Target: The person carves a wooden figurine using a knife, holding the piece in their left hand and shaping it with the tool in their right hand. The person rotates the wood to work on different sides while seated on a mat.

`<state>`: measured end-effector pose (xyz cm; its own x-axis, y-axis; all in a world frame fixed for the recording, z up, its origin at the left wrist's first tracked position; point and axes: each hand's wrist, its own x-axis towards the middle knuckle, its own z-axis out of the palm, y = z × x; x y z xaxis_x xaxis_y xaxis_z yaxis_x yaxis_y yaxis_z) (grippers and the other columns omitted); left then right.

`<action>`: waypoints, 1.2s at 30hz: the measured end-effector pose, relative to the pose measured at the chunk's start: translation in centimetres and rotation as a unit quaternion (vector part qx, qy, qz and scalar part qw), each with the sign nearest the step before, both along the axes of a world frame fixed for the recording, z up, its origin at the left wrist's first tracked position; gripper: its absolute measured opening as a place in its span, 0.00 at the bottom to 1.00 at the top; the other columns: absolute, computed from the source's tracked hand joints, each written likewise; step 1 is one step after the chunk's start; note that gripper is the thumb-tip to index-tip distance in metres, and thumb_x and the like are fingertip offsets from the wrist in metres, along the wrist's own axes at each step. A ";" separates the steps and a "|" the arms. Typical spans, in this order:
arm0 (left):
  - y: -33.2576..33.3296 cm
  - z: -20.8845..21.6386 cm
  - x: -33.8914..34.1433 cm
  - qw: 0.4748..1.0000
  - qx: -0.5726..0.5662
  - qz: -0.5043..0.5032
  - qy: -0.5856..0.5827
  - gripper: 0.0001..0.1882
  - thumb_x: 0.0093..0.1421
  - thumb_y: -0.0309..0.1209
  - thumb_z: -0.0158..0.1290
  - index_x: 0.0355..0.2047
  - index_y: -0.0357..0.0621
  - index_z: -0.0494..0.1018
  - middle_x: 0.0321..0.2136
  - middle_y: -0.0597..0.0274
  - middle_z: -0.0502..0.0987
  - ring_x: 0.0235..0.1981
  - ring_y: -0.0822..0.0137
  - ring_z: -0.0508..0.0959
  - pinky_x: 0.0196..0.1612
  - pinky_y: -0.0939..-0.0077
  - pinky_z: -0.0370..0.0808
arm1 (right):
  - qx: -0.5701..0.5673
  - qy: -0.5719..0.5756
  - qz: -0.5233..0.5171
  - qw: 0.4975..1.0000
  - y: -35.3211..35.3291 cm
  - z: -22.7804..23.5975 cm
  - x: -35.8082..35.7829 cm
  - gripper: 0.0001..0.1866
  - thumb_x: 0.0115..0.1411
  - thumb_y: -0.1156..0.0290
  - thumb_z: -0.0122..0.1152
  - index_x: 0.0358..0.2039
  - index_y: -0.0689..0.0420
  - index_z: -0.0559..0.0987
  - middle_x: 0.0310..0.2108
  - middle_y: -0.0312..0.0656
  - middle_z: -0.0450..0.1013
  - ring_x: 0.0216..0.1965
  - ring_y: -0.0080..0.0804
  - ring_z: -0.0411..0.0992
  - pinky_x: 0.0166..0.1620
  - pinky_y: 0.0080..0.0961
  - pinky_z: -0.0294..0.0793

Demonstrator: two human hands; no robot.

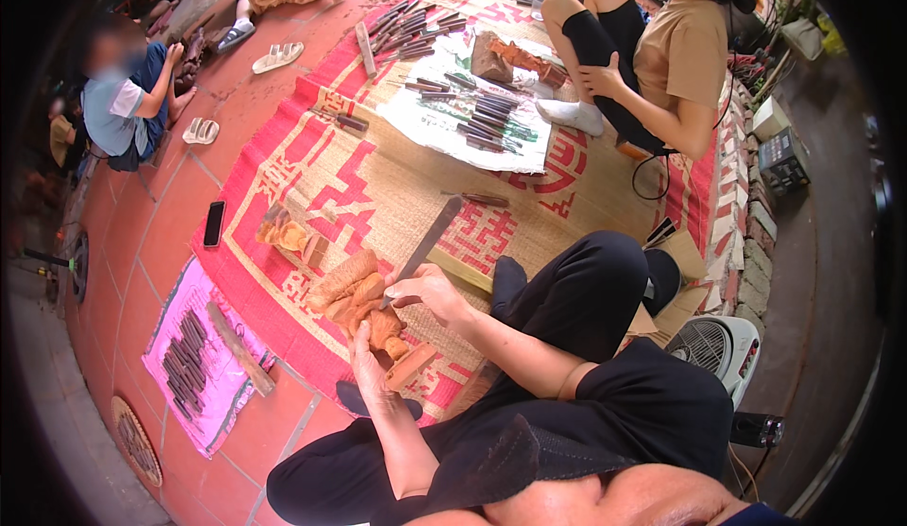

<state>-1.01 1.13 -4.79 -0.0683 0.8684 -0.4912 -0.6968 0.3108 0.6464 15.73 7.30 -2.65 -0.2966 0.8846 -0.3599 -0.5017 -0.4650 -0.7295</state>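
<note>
My left hand (371, 370) is closed around the lower part of a carved wooden figure (351, 285), steadying it above the mat in front of my crossed legs. The figure is orange-brown with rounded, folded shapes and has a flat block at its base. In my right hand (427, 292) is a long, flat, dark carving tool (427, 242), pinched near its narrow lower end. That narrow end meets the side of the figure, while the wide, rounded end points up and away. Whether it is a file or a chisel I cannot tell.
A second small carving (288, 233) and a phone (214, 224) lie to the left. Rows of tools rest on a pink cloth (222, 292) and a white sack (420, 115). Opposite sits a person (675, 63); another person (128, 110) is at far left. A fan (727, 351) stands right.
</note>
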 end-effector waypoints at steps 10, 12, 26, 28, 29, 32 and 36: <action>0.0 -0.4 -0.1 1.000 0.014 -0.005 0.000 0.39 0.58 0.31 0.53 0.65 0.47 0.44 0.53 0.53 0.66 0.48 0.56 0.73 0.42 0.61 0.76 | -0.005 0.008 -0.009 1.000 0.1 -0.3 -0.2 0.15 0.50 0.74 0.65 0.39 0.58 0.76 0.34 0.36 0.75 0.35 0.23 0.73 0.41 0.22 0.71; 0.0 0.0 0.2 1.000 0.007 -0.004 -0.004 0.39 0.58 0.31 0.53 0.65 0.47 0.44 0.54 0.53 0.65 0.48 0.56 0.73 0.43 0.60 0.76 | -0.003 -0.007 -0.002 1.000 0.0 0.1 -0.1 0.14 0.49 0.74 0.65 0.39 0.58 0.77 0.33 0.36 0.75 0.36 0.22 0.73 0.41 0.21 0.71; 0.4 2.9 1.1 0.999 0.031 -0.009 0.038 0.42 0.59 0.25 0.51 0.67 0.51 0.38 0.58 0.50 0.60 0.55 0.56 0.68 0.50 0.63 0.73 | 0.022 -0.027 0.017 0.999 -0.1 -0.2 -0.2 0.12 0.50 0.71 0.65 0.37 0.58 0.78 0.32 0.34 0.76 0.34 0.21 0.72 0.40 0.20 0.70; 0.6 3.4 1.4 0.998 0.037 0.008 0.051 0.42 0.59 0.25 0.51 0.68 0.51 0.39 0.59 0.50 0.60 0.56 0.57 0.67 0.51 0.65 0.72 | 0.048 -0.054 0.047 0.996 -0.2 -0.4 -0.6 0.11 0.51 0.69 0.64 0.35 0.57 0.78 0.32 0.34 0.76 0.34 0.21 0.72 0.40 0.21 0.70; 0.6 3.5 1.4 0.997 0.043 0.013 0.062 0.43 0.58 0.25 0.51 0.68 0.51 0.39 0.59 0.50 0.59 0.56 0.57 0.66 0.52 0.65 0.72 | 0.050 -0.051 0.052 0.996 -0.2 -0.4 -0.6 0.11 0.51 0.69 0.64 0.35 0.57 0.78 0.32 0.34 0.76 0.34 0.21 0.72 0.41 0.21 0.70; 0.6 3.2 1.5 0.995 0.060 0.020 0.080 0.43 0.58 0.25 0.51 0.68 0.51 0.39 0.59 0.50 0.59 0.57 0.57 0.66 0.53 0.64 0.71 | 0.043 -0.043 0.042 0.997 -0.1 -0.5 -0.6 0.11 0.52 0.68 0.63 0.35 0.57 0.78 0.32 0.34 0.75 0.34 0.20 0.72 0.41 0.21 0.70; 0.7 2.0 1.1 0.996 0.066 0.005 0.059 0.43 0.57 0.24 0.52 0.67 0.50 0.39 0.60 0.51 0.58 0.58 0.57 0.64 0.55 0.62 0.69 | 0.008 -0.042 -0.002 0.999 0.0 0.1 -0.2 0.11 0.51 0.68 0.64 0.36 0.57 0.78 0.31 0.33 0.75 0.33 0.20 0.71 0.40 0.21 0.69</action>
<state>0.13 1.80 -2.84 -0.1282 0.9236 -0.3612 -0.6170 0.2109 0.7582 15.51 7.31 -2.51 -0.2615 0.8920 -0.3686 -0.4404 -0.4501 -0.7768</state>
